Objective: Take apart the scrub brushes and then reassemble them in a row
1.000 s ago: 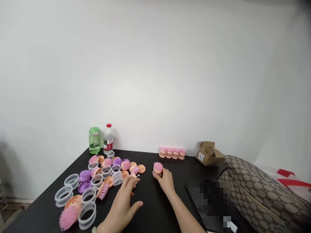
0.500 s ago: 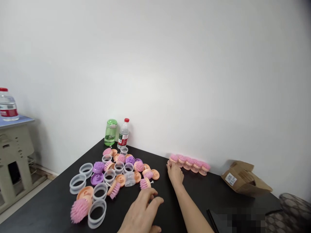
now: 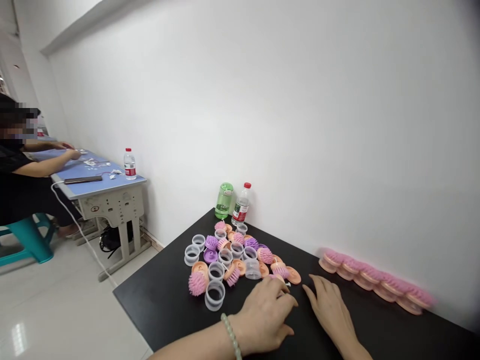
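The left hand [image 3: 268,311], grip unclear, partly hides the nearer pink brush [image 3: 278,278], toward the tabletop's [image 3: 159,302] wall edge; the right hand [image 3: 332,307] spreads, seemingly empty.

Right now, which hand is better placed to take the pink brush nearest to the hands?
Probably the left hand: it is right at this pink brush, partly covering it in view. The right hand is open but farther to the side.

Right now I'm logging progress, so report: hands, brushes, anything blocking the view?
Left hand open, by loose brush parts. Right hand open, looks empty. Pink brushes rowed along wall. Left hand partly hides nearest parts.
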A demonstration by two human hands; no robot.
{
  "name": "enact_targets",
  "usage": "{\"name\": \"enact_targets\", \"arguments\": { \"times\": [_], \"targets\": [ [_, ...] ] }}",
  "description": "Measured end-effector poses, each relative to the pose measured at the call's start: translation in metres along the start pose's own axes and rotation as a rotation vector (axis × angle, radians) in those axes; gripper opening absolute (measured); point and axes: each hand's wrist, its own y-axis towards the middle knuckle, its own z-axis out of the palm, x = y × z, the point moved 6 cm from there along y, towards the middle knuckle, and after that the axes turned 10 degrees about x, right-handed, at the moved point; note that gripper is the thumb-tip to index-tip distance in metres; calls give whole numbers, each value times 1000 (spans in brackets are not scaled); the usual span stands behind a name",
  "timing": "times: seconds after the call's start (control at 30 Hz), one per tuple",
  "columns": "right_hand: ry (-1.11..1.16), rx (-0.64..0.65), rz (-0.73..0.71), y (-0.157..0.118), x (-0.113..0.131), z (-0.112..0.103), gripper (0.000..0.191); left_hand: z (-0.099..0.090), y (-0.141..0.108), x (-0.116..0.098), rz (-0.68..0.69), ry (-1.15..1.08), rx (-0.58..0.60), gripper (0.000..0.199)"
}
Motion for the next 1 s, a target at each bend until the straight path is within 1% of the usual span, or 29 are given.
{"name": "enact_targets", "arguments": {
  "times": [0.07, 0.13, 0.17, 0.2, 0.27, 0.3, 0.37, 0.43, 0.47, 0.53, 0.67, 0.73, 0.8, 0.87, 0.9, 1.0],
  "targets": [
    [67, -85, -106, -23, 14, -5, 40, -7, 0, 11, -106, 47, 6, 50],
    [133, -106, -157, -44, 27, -10, 41, -16, 0, 28, -259, 117, 8, 41],
    [163, -98, -165, -52, 34, -12, 41, -22, -1, 37, -345, 156, -1, 37],
    [191, -86, -167, -60, 40, -14, 39, -28, -2, 45, -399, 179, -16, 32],
    [243, -74, -154, -70, 50, -18, 37, -37, -4, 58, -463, 213, -38, 25],
    [265, -79, -138, -73, 52, -20, 37, -39, -4, 62, -473, 227, -40, 26],
    [297, -104, -99, -75, 54, -23, 36, -39, -5, 67, -466, 256, -23, 37],
    [311, -130, -76, -75, 55, -26, 37, -35, -3, 66, -431, 284, 9, 49],
    [310, -134, -80, -74, 56, -28, 38, -32, -2, 65, -411, 297, 25, 49],
    [296, -135, -127, -72, 63, -33, 43, -27, 0, 60, -376, 320, 52, 41],
    [214, -115, -282, -70, 86, -46, 57, -22, 1, 48, -336, 332, 96, 27],
    [151, -99, -348, -66, 97, -48, 62, -20, 2, 42, -312, 320, 124, 30],
    [95, -103, -409, -59, 108, -45, 67, -16, 4, 37, -285, 297, 153, 43],
    [56, -138, -450, -50, 115, -41, 71, -12, 6, 34, -260, 266, 184, 53],
    [42, -166, -461, -46, 119, -38, 72, -11, 7, 34, -252, 248, 200, 53],
    [14, -242, -462, -38, 126, -34, 70, -6, 10, 38, -261, 185, 226, 43]
  ]
}}
